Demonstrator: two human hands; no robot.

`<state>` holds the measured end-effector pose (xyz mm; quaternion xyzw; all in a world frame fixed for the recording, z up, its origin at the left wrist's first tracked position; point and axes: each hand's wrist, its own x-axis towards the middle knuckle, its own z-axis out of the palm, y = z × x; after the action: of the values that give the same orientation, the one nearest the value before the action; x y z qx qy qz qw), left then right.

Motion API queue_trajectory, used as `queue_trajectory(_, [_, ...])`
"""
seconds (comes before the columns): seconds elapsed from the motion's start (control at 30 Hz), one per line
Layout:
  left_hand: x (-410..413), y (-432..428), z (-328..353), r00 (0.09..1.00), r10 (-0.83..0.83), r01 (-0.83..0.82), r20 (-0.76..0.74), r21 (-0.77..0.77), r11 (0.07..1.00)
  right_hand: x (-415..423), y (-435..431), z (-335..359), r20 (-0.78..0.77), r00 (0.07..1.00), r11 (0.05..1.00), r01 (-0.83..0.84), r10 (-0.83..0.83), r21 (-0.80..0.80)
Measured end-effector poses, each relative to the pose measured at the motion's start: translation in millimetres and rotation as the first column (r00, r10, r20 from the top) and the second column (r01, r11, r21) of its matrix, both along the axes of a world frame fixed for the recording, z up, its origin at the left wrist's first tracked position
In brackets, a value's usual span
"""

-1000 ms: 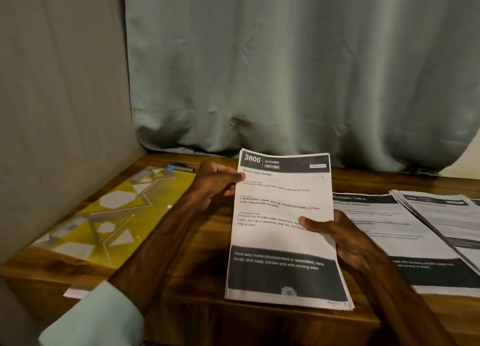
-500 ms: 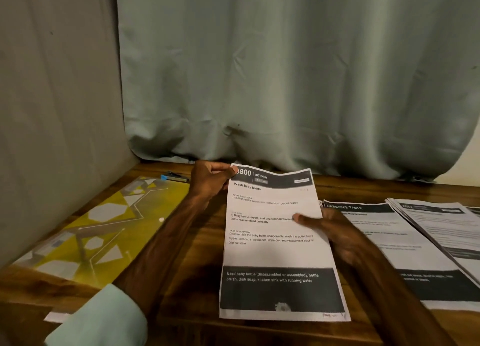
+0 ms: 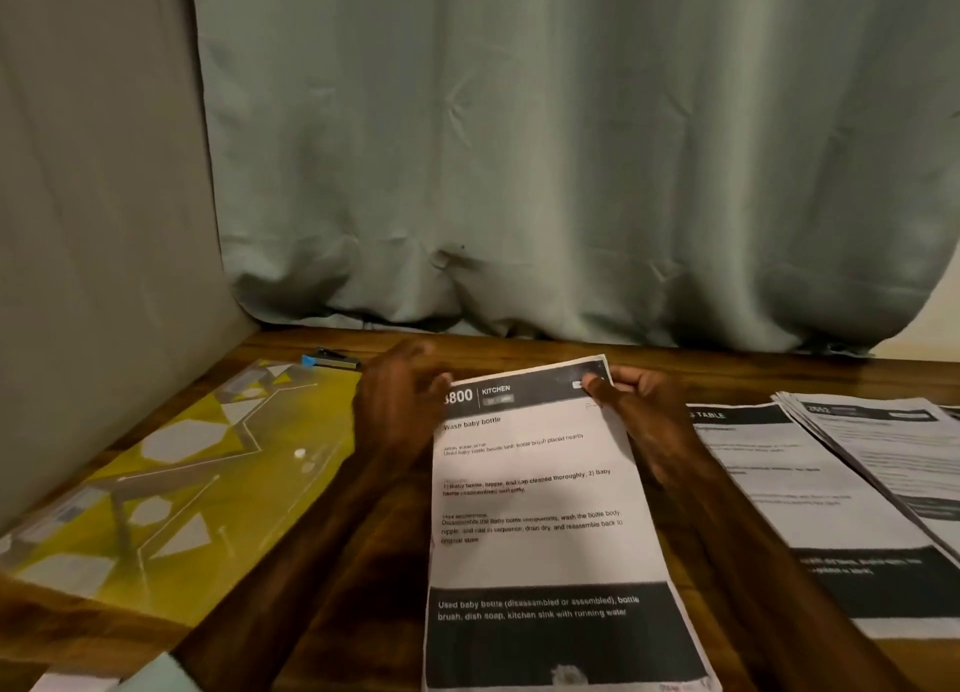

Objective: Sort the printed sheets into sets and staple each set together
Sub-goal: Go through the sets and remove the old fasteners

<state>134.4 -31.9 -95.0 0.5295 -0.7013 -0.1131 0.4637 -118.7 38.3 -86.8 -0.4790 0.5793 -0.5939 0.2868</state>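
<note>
My right hand [image 3: 639,421] pinches the kitchen sheets [image 3: 535,509] at the top corner; left hand [image 3: 400,405] is a blur opposite, grip unclear.

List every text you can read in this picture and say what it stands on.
"800": held sheet, header, first digit hidden
"KITCHEN": same header
"Wash baby bottle": below it
"Used baby bottle (disassembled or assembled), bottle brush, dish soap, kitchen sink with running water": bottom dark band
"TABLE": neighbouring sheet
Fanned stack: too blurred to read
</note>
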Motion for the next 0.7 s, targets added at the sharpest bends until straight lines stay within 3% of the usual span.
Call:
queue_trajectory(0.1, [-39.6, 12.6, 4.7, 0.973, -0.209, 0.23, 0.1, -0.277, 0.933, 6.7, 0.8, -3.7, -0.018, 0.999, 0.999, -0.031, 0.03, -0.025])
queue_trajectory(0.2, [-88.5, 20.4, 9.6, 0.884, -0.418, 0.465, 0.21, -0.296, 0.834, 9.2, 2.0, -9.5, 0.005, 0.998, 0.993, -0.055, 0.056, -0.108])
queue_trajectory(0.3, [-113.3, 13.6, 3.3, 0.848, -0.481, 0.53, 0.224, -0.307, 0.79, 5.5, 2.8, -19.8, -0.06, 0.997, 0.983, -0.051, 0.041, -0.177])
queue_trajectory(0.43, [-108.8, -3.9, -7.3, 0.845, -0.503, 0.532, 0.179, -0.367, 0.763, 3.7, -0.9, -31.0, -0.082, 0.993, 0.984, -0.095, 0.083, -0.151])
queue_trajectory(0.53, [-102.3, -14.3, -1.9, 0.82, -0.542, 0.57, 0.184, -0.342, 0.747, -1.0, -4.3, -32.9, -0.054, 0.992, 0.985, -0.117, 0.111, -0.129])
queue_trajectory(0.7, [-100.0, -34.9, 3.3, 0.718, -0.693, 0.694, 0.069, -0.163, 0.702, -6.1, -7.9, -39.7, -0.032, 0.994, 0.991, -0.105, 0.103, -0.088])
